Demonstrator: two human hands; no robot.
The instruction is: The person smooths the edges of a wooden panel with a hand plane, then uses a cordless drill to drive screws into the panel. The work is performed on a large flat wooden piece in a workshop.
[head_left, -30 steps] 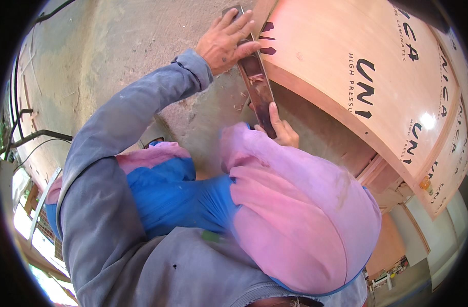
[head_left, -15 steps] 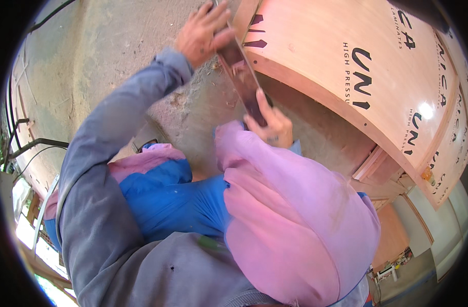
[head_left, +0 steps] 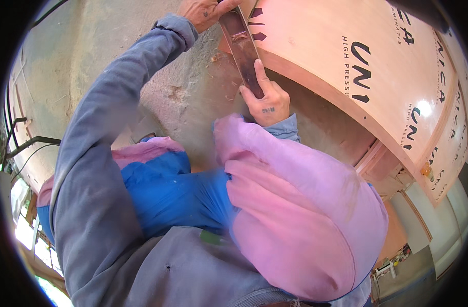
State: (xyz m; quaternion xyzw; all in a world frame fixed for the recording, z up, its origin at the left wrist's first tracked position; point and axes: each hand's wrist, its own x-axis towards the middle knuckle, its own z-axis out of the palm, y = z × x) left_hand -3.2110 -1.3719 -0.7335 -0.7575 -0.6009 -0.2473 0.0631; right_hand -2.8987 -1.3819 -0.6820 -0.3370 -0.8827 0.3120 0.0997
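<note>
Right hand (head_left: 268, 102) is being kept clenched around the near end of a hand plane (head_left: 244, 56), index finger being laid along one edge, thumb being set against the other. Left hand (head_left: 200, 14) is being cropped by the upper frame edge; its thumb is being laid at the far end, but whether its fingers are being closed can't be told.

Change over the last half second: near end and right hand are being carried forward, away from the right knee (head_left: 234, 130), more blue-grey cuff (head_left: 286, 128) being exposed. Meaning, as a judgement: a push stroke is being made, control being shared by both hands.

Plane is being held slantwise alongside the left end of a plywood panel (head_left: 305, 41); contact underneath is being hidden. Body is looking long, narrow, dark brown and worn, with bright rims; pale shavings (head_left: 239, 37) are being held in its hollow. Beyond, rough floor (head_left: 167, 77) is being littered with scraps.
</note>
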